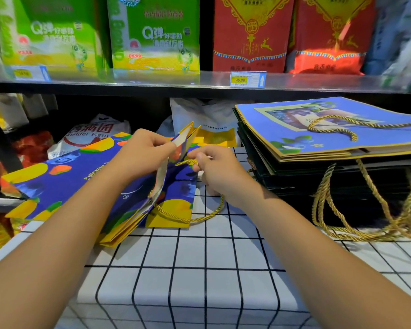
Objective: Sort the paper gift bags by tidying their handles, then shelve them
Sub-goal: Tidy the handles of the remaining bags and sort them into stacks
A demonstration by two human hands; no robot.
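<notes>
Hands work at a flat gift bag (81,184) lying on a table (199,269) covered in a white cloth with a black grid, in front of store shelving. The bag is dark blue with yellow, orange and green fruit shapes, and it lies on its side with its mouth toward the middle of the table. The left hand (142,153) pinches the upper edge of the bag's mouth between thumb and curled fingers, lifting that panel so the pale inside shows. The right hand (214,169), just beside it, pinches a gold cord (195,218) between thumb and forefinger near the bag's opening; the cord loops down from the fingers, curves across the cloth below the bag's lower corner and runs back to the mouth edge under the left hand.

At right, well apart from the hands, a stack (318,167) of flat bags rests on the same table. Its top bag is light blue with a picture panel and blueberries, and a gold handle lies coiled on it. Darker bags sit underneath, their gold handles (365,210) hanging over the front of the stack and trailing onto the cloth.

Above, a shelf (152,78) with a clear front strip carries green boxes (156,32) and red boxes (249,32). A price tag (247,79) on the strip reads 45.00. Below it, white packets (88,136) lie behind the bag in the dark lower bay.
</notes>
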